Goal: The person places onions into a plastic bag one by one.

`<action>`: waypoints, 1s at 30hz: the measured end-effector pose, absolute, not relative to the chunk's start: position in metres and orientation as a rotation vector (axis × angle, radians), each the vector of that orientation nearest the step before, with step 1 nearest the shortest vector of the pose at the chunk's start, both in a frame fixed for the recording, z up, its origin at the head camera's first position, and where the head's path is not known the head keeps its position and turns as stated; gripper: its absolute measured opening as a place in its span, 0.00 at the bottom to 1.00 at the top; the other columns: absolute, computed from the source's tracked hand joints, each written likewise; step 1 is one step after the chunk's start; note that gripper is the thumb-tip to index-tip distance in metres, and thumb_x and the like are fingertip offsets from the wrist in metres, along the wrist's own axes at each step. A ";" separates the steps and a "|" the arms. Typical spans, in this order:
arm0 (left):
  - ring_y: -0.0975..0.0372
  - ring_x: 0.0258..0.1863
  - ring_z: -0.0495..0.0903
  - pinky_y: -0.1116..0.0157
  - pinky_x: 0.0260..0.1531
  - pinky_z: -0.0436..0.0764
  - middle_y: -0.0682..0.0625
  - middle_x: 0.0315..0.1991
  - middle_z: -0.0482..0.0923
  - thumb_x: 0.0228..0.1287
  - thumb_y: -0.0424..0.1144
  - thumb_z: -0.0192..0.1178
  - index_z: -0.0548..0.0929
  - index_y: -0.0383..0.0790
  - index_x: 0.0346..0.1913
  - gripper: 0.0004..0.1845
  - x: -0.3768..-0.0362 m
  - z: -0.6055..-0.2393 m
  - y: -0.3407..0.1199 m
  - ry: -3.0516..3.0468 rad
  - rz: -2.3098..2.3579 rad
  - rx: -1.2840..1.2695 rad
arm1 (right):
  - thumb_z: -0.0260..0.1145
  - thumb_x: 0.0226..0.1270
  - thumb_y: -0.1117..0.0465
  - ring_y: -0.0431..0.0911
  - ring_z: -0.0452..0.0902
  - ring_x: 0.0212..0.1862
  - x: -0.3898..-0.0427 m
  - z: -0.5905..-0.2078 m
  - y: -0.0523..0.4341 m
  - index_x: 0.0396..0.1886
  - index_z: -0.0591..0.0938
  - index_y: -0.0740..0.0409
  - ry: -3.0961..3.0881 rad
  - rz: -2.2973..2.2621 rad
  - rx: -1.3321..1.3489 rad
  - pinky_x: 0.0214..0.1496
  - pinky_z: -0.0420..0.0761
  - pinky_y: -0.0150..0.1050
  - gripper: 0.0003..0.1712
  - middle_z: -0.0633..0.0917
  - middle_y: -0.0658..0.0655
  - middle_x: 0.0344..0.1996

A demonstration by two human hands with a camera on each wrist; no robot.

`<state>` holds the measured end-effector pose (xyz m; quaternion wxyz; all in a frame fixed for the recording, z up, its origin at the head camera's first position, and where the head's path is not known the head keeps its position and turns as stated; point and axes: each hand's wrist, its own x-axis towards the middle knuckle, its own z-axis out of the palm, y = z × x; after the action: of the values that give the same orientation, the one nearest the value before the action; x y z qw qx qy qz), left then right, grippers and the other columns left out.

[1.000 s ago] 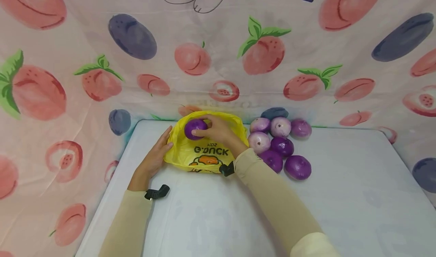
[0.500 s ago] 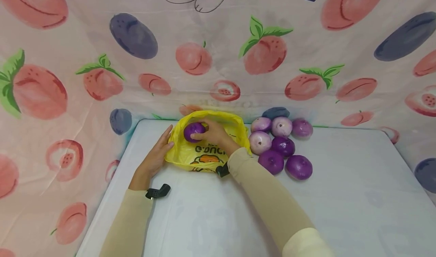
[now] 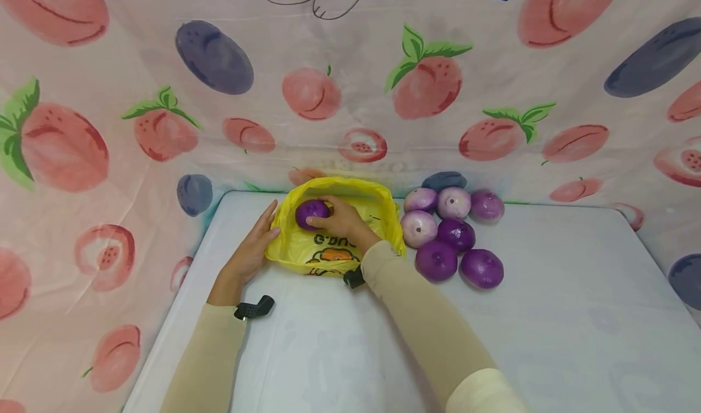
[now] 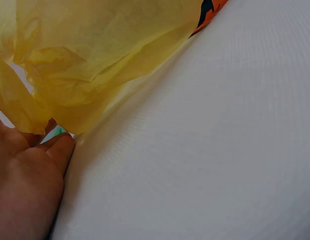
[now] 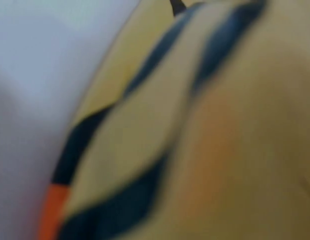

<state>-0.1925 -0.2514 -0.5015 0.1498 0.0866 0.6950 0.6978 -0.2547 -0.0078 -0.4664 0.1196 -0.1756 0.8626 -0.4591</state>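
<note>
A yellow plastic bag (image 3: 298,252) with a duck print lies on the table, its mouth spread wide. Inside the mouth, my right hand (image 3: 345,220) grips a purple onion (image 3: 310,214) between thumb and fingers. My left hand (image 3: 250,250) stays at the bag's left rim, fingers extended and thumb against the yellow plastic. In the left wrist view, the left hand (image 4: 27,175) sits right at the bag's edge (image 4: 95,85). The right wrist view is filled by the blurred printed side of the bag (image 5: 140,130); hand and onion are hidden there.
Several purple and pale onions (image 3: 440,260) are clustered right of the bag on the white table (image 3: 553,315). A fruit-printed cloth (image 3: 361,48) hangs behind and along the left side. Both wrists wear small black cameras (image 3: 254,308).
My right hand has lowered slightly deeper into the bag with the onion in its grip, and the right forearm has shifted left. The left hand has stayed at the rim.
</note>
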 end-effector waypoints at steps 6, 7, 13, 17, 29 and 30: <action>0.54 0.82 0.47 0.50 0.80 0.48 0.50 0.85 0.39 0.82 0.46 0.47 0.41 0.65 0.83 0.37 -0.192 -0.501 -0.252 1.999 2.007 0.247 | 0.71 0.66 0.41 0.53 0.74 0.68 -0.255 -0.467 -0.009 0.74 0.71 0.49 2.542 -1.258 -0.407 0.71 0.74 0.48 0.41 0.78 0.57 0.68; 0.54 0.82 0.47 0.52 0.80 0.49 0.51 0.85 0.39 0.82 0.46 0.47 0.41 0.66 0.83 0.37 -0.192 -0.501 -0.253 2.001 2.007 0.249 | 0.71 0.66 0.41 0.54 0.74 0.69 -0.255 -0.466 -0.009 0.75 0.70 0.50 2.547 -1.241 -0.405 0.72 0.73 0.49 0.42 0.77 0.58 0.69; 0.54 0.82 0.48 0.59 0.79 0.53 0.51 0.85 0.40 0.82 0.45 0.47 0.43 0.70 0.82 0.36 -0.191 -0.499 -0.253 2.006 2.008 0.253 | 0.69 0.68 0.39 0.55 0.71 0.71 -0.254 -0.463 -0.011 0.77 0.67 0.50 2.584 -1.151 -0.399 0.74 0.70 0.50 0.44 0.76 0.59 0.71; 0.53 0.82 0.48 0.57 0.79 0.53 0.51 0.85 0.39 0.83 0.45 0.46 0.41 0.67 0.83 0.36 -0.191 -0.499 -0.253 2.011 2.003 0.255 | 0.67 0.68 0.38 0.55 0.71 0.72 -0.255 -0.464 -0.011 0.78 0.66 0.49 2.599 -1.120 -0.400 0.74 0.70 0.50 0.44 0.75 0.58 0.71; 0.53 0.82 0.48 0.53 0.80 0.50 0.51 0.85 0.40 0.82 0.46 0.47 0.41 0.67 0.83 0.37 -0.192 -0.502 -0.252 2.000 2.009 0.240 | 0.68 0.69 0.40 0.52 0.66 0.75 -0.260 -0.465 -0.007 0.80 0.65 0.44 2.577 -1.219 -0.508 0.77 0.66 0.49 0.43 0.71 0.54 0.75; 0.53 0.82 0.47 0.52 0.80 0.49 0.50 0.85 0.40 0.82 0.46 0.47 0.40 0.65 0.83 0.37 -0.192 -0.503 -0.252 1.998 2.011 0.237 | 0.68 0.69 0.41 0.51 0.65 0.76 -0.260 -0.466 -0.006 0.79 0.65 0.42 2.586 -1.244 -0.555 0.77 0.65 0.49 0.42 0.69 0.51 0.77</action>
<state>-0.1923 -0.2519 -0.5026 0.1476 0.0824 0.6946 0.6992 -0.2604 -0.0063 -0.4659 0.1088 -0.1889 0.8795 -0.4231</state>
